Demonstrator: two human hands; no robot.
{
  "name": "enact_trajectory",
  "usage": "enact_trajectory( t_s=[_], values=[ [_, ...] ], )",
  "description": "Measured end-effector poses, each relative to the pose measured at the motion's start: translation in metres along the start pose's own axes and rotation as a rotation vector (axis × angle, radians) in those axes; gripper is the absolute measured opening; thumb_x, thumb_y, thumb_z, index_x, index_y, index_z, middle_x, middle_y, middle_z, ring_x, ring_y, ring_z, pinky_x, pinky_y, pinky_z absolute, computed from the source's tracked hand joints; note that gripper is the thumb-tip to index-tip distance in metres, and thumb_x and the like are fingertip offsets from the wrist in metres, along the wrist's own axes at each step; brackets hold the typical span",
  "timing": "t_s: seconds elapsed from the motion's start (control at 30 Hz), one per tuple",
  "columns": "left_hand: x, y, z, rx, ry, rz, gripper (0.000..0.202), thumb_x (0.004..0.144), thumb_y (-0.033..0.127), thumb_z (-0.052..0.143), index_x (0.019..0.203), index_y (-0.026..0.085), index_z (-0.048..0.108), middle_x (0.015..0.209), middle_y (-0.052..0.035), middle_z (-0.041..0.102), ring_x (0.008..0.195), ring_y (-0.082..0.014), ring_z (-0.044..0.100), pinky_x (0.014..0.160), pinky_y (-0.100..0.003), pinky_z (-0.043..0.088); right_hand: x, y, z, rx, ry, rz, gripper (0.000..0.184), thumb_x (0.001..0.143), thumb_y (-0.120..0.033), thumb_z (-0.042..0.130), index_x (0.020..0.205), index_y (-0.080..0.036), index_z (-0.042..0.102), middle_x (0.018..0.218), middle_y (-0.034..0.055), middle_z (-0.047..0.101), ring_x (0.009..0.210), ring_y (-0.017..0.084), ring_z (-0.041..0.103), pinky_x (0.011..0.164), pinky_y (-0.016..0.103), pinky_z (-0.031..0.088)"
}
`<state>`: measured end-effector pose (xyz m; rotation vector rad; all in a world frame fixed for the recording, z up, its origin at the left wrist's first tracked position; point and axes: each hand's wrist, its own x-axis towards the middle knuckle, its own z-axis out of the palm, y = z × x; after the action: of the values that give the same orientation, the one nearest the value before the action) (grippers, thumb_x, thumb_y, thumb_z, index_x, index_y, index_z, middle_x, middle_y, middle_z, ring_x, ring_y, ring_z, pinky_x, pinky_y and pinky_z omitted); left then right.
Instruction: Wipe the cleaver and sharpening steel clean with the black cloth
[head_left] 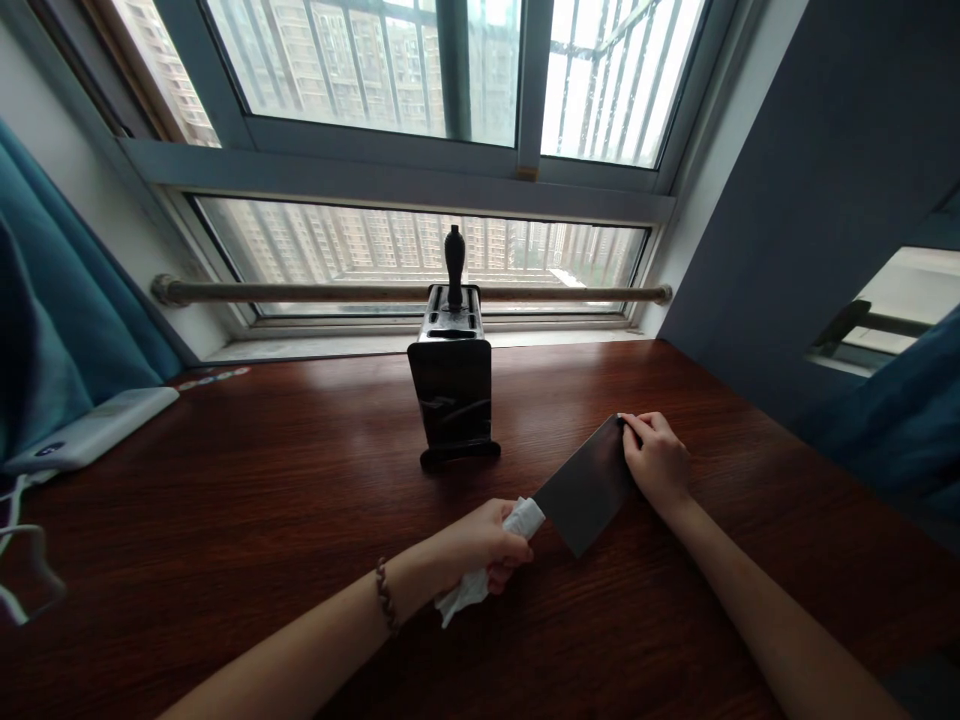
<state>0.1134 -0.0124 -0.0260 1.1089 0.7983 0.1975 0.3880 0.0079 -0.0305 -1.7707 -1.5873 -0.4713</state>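
Note:
A broad dark cleaver (585, 485) lies flat on the wooden table (225, 520), blade pointing toward the near edge. My left hand (487, 548), with a bead bracelet on the wrist, is closed around a crumpled white cloth (480, 575) pressed against the blade's left end. At the blade's far right corner, my right hand (656, 458) curls its fingers over what seems to be the handle end, most of which is hidden. A black knife block (452, 385) stands upright just behind the cleaver, with one dark handle (454, 262) sticking up from it.
A white power bank (94, 428) with a white cable (19, 540) lies at the table's left edge, beside a teal curtain (67, 310). A metal rail (375, 293) runs along the window behind the block. A dark wall panel (810, 190) rises at the right.

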Motion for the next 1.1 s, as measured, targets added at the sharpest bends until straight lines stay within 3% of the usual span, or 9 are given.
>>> enact_trajectory(
  t_s=[0.1, 0.33, 0.57, 0.67, 0.87, 0.97, 1.1],
  values=[
    [0.001, -0.001, -0.002, -0.017, -0.014, 0.006, 0.027, 0.062, 0.016, 0.059, 0.082, 0.020, 0.042, 0.047, 0.0086, 0.042, 0.035, -0.0040, 0.032, 0.033, -0.015, 0.032, -0.003, -0.005, 0.001, 0.056, -0.051, -0.082, 0.026, 0.088, -0.023, 0.046, 0.104, -0.018, 0.066, 0.091, 0.0070, 0.060, 0.075, 0.019, 0.058, 0.066, 0.031, 0.044],
    [0.004, -0.001, -0.006, -0.066, -0.035, 0.011, 0.023, 0.063, 0.017, 0.058, 0.074, 0.020, 0.039, 0.047, 0.0096, 0.038, 0.034, -0.0029, 0.028, 0.034, -0.016, 0.033, -0.022, -0.032, 0.000, 0.299, -0.330, -0.476, 0.027, 0.089, -0.020, 0.046, 0.110, -0.022, 0.063, 0.097, 0.0034, 0.061, 0.082, 0.014, 0.059, 0.075, 0.025, 0.046],
    [0.001, 0.001, -0.002, -0.064, -0.029, 0.015, 0.024, 0.062, 0.016, 0.060, 0.076, 0.020, 0.041, 0.047, 0.0095, 0.039, 0.034, -0.0033, 0.029, 0.035, -0.016, 0.031, -0.012, -0.021, -0.001, 0.137, -0.134, -0.168, 0.024, 0.086, -0.021, 0.049, 0.103, -0.017, 0.066, 0.090, 0.0057, 0.061, 0.076, 0.018, 0.060, 0.069, 0.030, 0.046],
    [0.001, 0.002, -0.002, -0.065, -0.020, 0.013, 0.024, 0.061, 0.016, 0.060, 0.077, 0.020, 0.041, 0.047, 0.0097, 0.038, 0.034, -0.0032, 0.029, 0.035, -0.016, 0.032, -0.017, -0.027, -0.002, 0.200, -0.180, -0.239, 0.024, 0.086, -0.020, 0.049, 0.103, -0.018, 0.066, 0.090, 0.0052, 0.061, 0.078, 0.017, 0.060, 0.072, 0.029, 0.046],
    [0.006, -0.001, -0.005, -0.095, -0.004, 0.012, 0.021, 0.063, 0.016, 0.058, 0.074, 0.019, 0.041, 0.046, 0.0098, 0.038, 0.033, -0.0026, 0.028, 0.034, -0.016, 0.032, -0.038, -0.059, -0.012, 0.464, -0.393, -0.608, 0.028, 0.088, -0.018, 0.047, 0.111, -0.019, 0.061, 0.093, 0.0054, 0.060, 0.078, 0.014, 0.057, 0.070, 0.026, 0.044],
    [0.007, -0.002, -0.006, -0.109, -0.005, 0.018, 0.020, 0.063, 0.016, 0.058, 0.074, 0.019, 0.041, 0.046, 0.0098, 0.037, 0.032, -0.0024, 0.027, 0.034, -0.016, 0.031, -0.036, -0.056, -0.011, 0.443, -0.393, -0.587, 0.028, 0.088, -0.018, 0.047, 0.112, -0.019, 0.061, 0.093, 0.0051, 0.060, 0.079, 0.014, 0.057, 0.070, 0.025, 0.044],
    [0.006, -0.002, -0.006, -0.112, -0.028, 0.019, 0.020, 0.063, 0.015, 0.058, 0.073, 0.019, 0.041, 0.046, 0.0096, 0.037, 0.033, -0.0025, 0.026, 0.033, -0.016, 0.031, -0.023, -0.037, -0.004, 0.306, -0.327, -0.392, 0.026, 0.089, -0.020, 0.047, 0.108, -0.021, 0.064, 0.094, 0.0043, 0.061, 0.080, 0.014, 0.059, 0.073, 0.025, 0.044]
  ],
)
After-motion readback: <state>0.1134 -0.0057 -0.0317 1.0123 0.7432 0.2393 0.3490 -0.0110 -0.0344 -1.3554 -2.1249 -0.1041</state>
